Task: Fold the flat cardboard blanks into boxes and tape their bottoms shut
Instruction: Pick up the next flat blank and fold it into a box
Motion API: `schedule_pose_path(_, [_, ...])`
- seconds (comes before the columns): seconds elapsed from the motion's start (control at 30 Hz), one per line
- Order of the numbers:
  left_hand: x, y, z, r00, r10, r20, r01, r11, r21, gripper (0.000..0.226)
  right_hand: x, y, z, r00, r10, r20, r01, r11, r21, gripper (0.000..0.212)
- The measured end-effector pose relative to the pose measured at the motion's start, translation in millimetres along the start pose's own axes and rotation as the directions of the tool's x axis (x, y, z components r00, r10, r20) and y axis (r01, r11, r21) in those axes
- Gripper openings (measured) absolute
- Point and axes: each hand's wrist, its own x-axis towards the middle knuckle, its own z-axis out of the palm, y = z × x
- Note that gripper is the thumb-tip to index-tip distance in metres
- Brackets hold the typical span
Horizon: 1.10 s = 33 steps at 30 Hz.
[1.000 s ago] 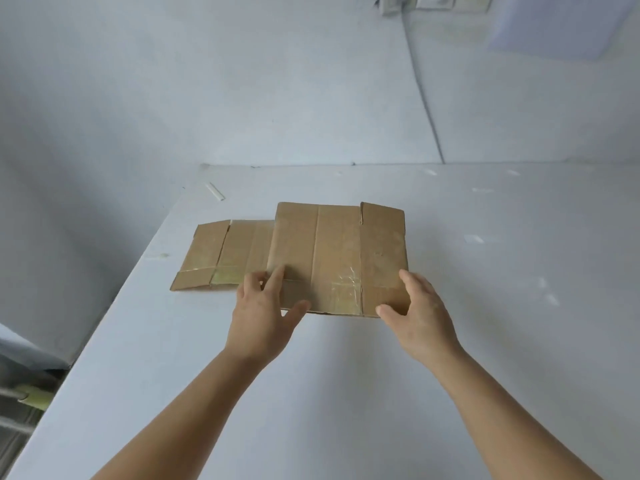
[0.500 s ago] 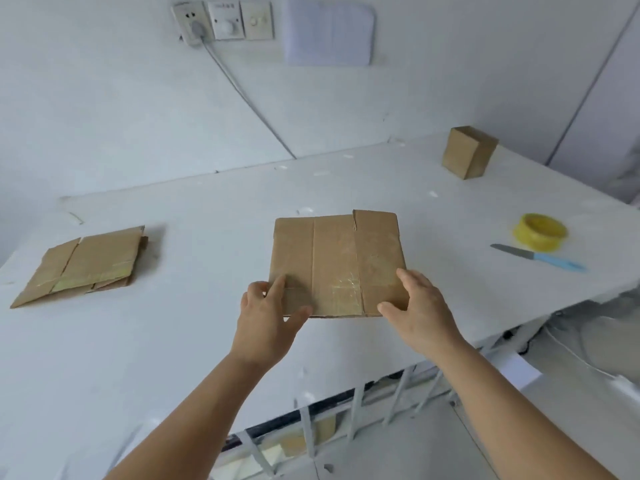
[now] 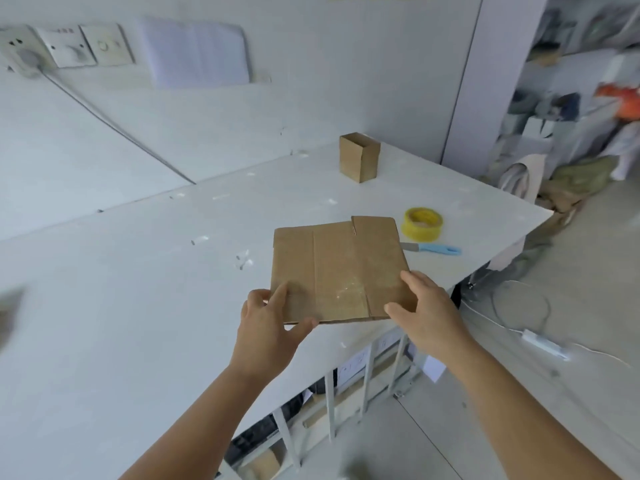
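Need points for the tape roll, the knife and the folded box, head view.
tape roll (image 3: 422, 224), head view, on the yellow side wall of the roll.
knife (image 3: 440, 249), head view, on the blue handle.
folded box (image 3: 358, 161), head view, on the front side panel.

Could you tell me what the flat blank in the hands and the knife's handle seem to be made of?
Flat blank: brown matte cardboard, with scored fold lines and a glossy patch that looks like old clear tape. Knife handle: probably plastic, going by its smooth, uniform light blue.

You hold one flat cardboard blank (image 3: 337, 271), old tape on its face, level above the worktop's (image 3: 138, 306) near edge.
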Motion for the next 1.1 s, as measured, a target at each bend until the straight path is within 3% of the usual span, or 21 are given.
schedule_pose_path(0.3, [85, 41, 52, 1.0, 0.002, 0.015, -0.001, 0.999, -0.054, 0.072, 88, 48, -43, 0.999, 0.006, 0.043, -0.006, 1.0, -0.02, 0.067])
schedule_pose_path(0.7, [166, 82, 88, 0.99, -0.134, 0.049, 0.137, 0.987, -0.078, 0.074, 192, 68, -73, 0.998, -0.023, 0.054, 0.026, 0.999, -0.047, 0.057])
schedule_pose_path(0.93, [176, 97, 86, 0.95, -0.306, -0.071, 0.299, 0.95, -0.095, 0.074, 241, 68, -74, 0.971, -0.138, 0.197, 0.118, 0.987, 0.112, 0.058])
schedule_pose_path(1.1, [171, 131, 96, 0.885, -0.393, -0.249, 0.347, 0.914, -0.211, 0.076, 269, 75, -91, 0.91, -0.282, 0.304, 0.237, 0.955, 0.176, 0.019])
